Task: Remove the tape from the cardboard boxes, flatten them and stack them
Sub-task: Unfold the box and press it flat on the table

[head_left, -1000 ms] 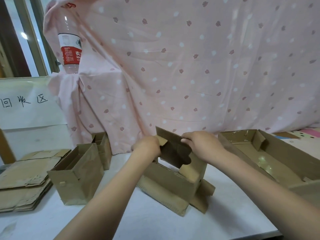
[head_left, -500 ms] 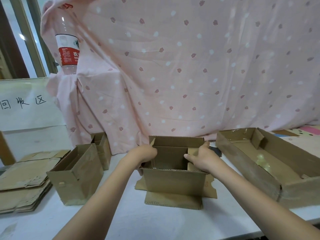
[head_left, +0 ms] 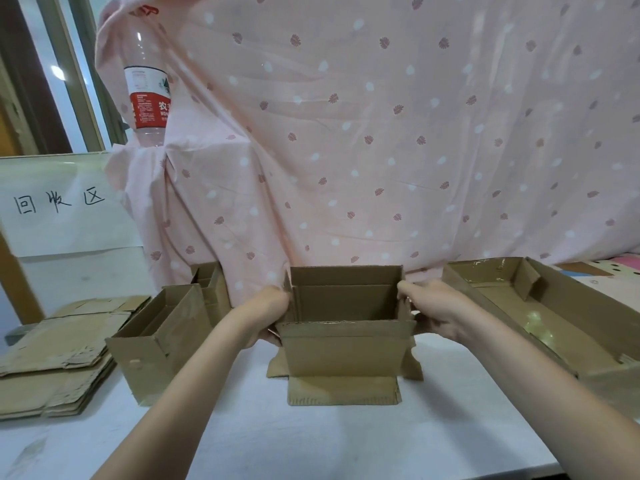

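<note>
Cardboard box point(head_left: 346, 351) stands open on the white table point(head_left: 311, 438), between two other boxes.
The left hand point(head_left: 268, 313) grasps its left wall, the right hand point(head_left: 433, 311) grasps its right wall.

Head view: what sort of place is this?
Likely a makeshift recycling corner indoors: a handwritten sign, a stack of flattened cardboard, open boxes on a white table, a pink sheet as backdrop.
</note>
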The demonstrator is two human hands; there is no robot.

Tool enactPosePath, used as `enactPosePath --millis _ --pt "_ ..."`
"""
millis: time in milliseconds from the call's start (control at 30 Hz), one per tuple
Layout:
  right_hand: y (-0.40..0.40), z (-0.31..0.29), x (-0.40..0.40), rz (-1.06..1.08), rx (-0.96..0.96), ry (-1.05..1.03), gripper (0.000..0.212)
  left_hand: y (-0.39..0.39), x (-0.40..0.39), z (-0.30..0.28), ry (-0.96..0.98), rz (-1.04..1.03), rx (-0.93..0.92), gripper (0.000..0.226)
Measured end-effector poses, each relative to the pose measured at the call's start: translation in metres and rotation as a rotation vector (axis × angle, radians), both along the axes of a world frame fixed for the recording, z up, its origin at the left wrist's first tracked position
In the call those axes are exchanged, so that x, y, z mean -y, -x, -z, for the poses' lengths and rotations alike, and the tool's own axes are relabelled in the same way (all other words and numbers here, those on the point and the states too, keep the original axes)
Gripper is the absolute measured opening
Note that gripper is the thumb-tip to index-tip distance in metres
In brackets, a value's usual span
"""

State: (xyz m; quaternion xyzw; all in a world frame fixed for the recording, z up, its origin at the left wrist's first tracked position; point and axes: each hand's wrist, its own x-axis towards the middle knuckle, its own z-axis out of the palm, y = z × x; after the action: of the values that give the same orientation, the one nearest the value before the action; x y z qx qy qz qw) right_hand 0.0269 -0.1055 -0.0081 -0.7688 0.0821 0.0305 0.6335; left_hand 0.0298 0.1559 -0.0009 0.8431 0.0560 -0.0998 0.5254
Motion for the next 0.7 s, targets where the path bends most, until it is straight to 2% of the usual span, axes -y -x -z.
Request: enactPosePath --millis 67,200,233,300,367,433,500,600,633,700 --pt "0.003 -0.004 0.002 0.023 0.011 -0.138 0.025 -0.001 -0.004 0.008 0.037 -0.018 0.014 0.034" --pt "0.001 0.0 0.011 0.059 -0.05 -0.421 0.017 -0.002 -0.01 0.015 0.303 -0.112 0.04 0.032" --pt "0.0 0.002 0.012 0.06 -0.073 -0.477 0.025 -0.003 -0.011 0.015 0.357 -0.151 0.064 0.03" --pt "-0.007 0.011 0.018 0.101 -0.171 -0.511 0.05 -0.001 -0.011 0.018 0.401 -0.17 0.094 0.029" --pt "-0.006 0.022 0.023 0.109 -0.318 -0.534 0.054 0.003 -0.01 0.023 0.388 -0.121 0.071 0.027" --pt "-0.002 0.033 0.025 0.011 -0.441 -0.59 0.056 0.007 -0.009 0.029 0.384 -0.045 0.024 0.031" --pt "-0.003 0.038 0.022 -0.074 -0.483 -0.649 0.062 0.007 -0.009 0.031 0.388 0.043 0.025 0.042" --pt "-0.009 0.036 0.025 -0.044 -0.508 -0.62 0.082 0.002 -0.011 0.032 0.435 0.059 0.037 0.053" --pt "-0.008 0.034 0.025 -0.024 -0.507 -0.599 0.082 0.0 -0.013 0.031 0.455 0.046 0.038 0.054" --pt "-0.006 0.029 0.028 -0.003 -0.449 -0.616 0.067 -0.002 -0.017 0.03 0.484 0.021 0.04 0.05"
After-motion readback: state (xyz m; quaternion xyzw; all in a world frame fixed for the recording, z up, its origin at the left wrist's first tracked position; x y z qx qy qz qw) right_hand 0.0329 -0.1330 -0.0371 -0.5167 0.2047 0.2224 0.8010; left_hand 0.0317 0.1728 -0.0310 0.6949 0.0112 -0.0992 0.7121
